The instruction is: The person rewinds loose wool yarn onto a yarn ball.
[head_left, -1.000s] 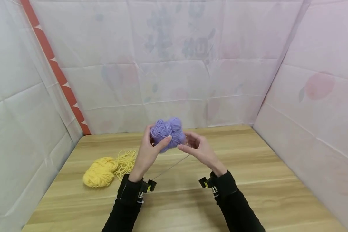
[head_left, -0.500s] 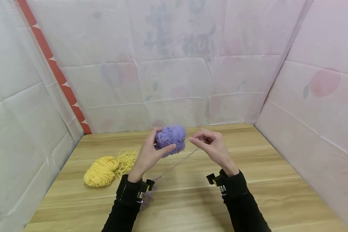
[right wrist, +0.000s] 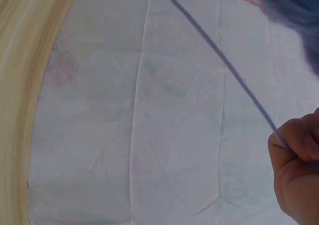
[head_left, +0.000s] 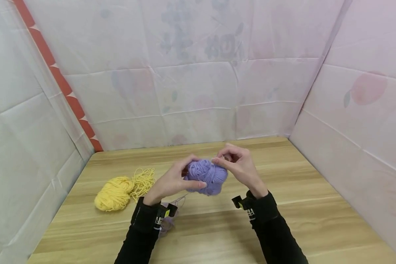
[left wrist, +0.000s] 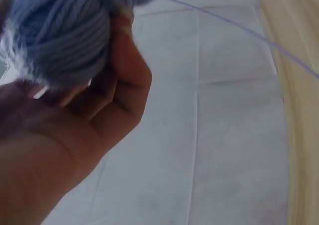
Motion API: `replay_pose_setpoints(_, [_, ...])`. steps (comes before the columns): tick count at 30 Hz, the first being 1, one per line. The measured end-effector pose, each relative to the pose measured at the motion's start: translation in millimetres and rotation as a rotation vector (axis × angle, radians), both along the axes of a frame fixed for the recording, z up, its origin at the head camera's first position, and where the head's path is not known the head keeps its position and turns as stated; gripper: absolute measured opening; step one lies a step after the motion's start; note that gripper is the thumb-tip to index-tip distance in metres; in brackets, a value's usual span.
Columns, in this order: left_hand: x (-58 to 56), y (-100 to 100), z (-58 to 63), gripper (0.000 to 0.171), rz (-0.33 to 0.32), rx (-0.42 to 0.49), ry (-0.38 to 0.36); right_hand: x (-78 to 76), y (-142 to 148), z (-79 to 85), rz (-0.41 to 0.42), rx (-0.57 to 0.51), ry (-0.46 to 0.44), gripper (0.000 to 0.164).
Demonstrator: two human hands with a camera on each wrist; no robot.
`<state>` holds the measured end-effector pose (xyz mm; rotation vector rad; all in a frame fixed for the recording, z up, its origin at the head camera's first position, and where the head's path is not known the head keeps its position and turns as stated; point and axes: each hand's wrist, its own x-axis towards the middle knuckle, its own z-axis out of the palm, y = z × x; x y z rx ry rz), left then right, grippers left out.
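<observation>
Apparently you're winding: left hand [head_left: 172, 180] curled round the purple ball [head_left: 208, 176], right hand [head_left: 240, 165] beside it pinching the strand [right wrist: 225, 62]; next likely needs a taut wrap.

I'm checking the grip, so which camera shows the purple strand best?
Right wrist view: the purple strand runs long and uncovered into the right hand. The left wrist view shows a stretch at upper right; the head view, just thin bits below the ball.

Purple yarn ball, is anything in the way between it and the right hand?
Nothing visible: the right hand, pinching a purple strand, is at the upper right of the ball. The yellow yarn lies well left.
</observation>
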<state>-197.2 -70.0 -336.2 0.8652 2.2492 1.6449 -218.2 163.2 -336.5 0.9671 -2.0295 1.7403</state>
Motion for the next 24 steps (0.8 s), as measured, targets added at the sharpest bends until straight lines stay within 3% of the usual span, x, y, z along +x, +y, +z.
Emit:
replay_pose_setpoints(5, [3.0,-3.7,2.0,0.052,-0.106,0.143,-0.078,-0.5,-2.6,-1.1,0.009,-0.060,-0.121,0.006])
replay_pose_setpoints(9, [5.5,-6.9,5.2,0.051,-0.115,0.266,-0.142,-1.9,-9.2,-4.4,-0.025,-0.071,-0.179,0.012])
replay_pose_setpoints(14, [7.2,-8.2,7.2,0.051,-0.010,0.336,-0.134,-1.6,-20.4,-9.0,-0.022,-0.054,-0.197,0.012])
replay_pose_setpoints(19, [5.3,-7.5,7.0,0.046,0.088,0.476,-0.106,0.1,-25.3,-11.9,-0.016,-0.019,-0.217,0.011])
replay_pose_setpoints(24, [2.9,-6.4,7.0,0.043,0.157,0.585,-0.113,0.4,-24.5,-13.3,0.018,0.019,-0.171,0.014])
